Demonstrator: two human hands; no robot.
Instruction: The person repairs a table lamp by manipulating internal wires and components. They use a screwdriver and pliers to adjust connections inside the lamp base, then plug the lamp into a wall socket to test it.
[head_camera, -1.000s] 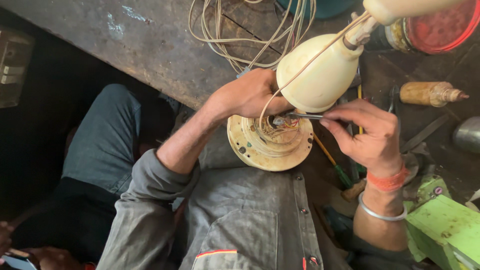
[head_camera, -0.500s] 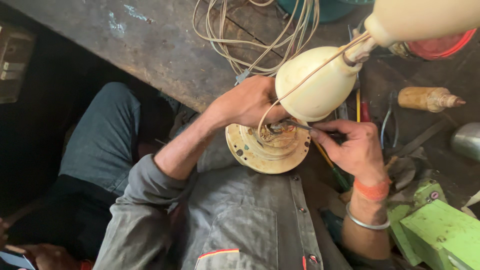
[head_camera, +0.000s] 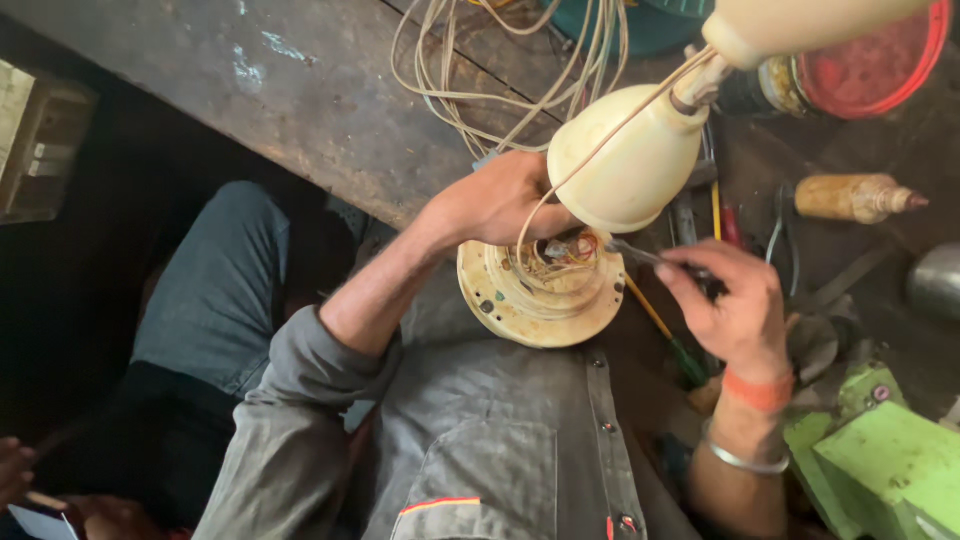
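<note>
A cream fan-motor body (head_camera: 625, 160) with its round open base (head_camera: 540, 300) rests against my lap at the bench edge. Coloured wires (head_camera: 560, 250) show inside the base. My left hand (head_camera: 500, 200) grips the body from the left, where dome and base meet. My right hand (head_camera: 725, 300) holds a thin metal tool (head_camera: 635, 252) whose tip reaches into the wires. A cream cord runs from the wires up to a cream stem (head_camera: 800, 25) at the top right.
A coil of cream cable (head_camera: 500, 60) lies on the worn bench (head_camera: 300, 90). A red-lidded tub (head_camera: 865, 60), a brown oil bottle (head_camera: 855, 198), screwdrivers (head_camera: 665, 330) and a green metal machine (head_camera: 880, 460) crowd the right side.
My right hand has drawn back to the right and slightly down, its tool tip still in the wires. My left hand keeps its grip on the motor body.
</note>
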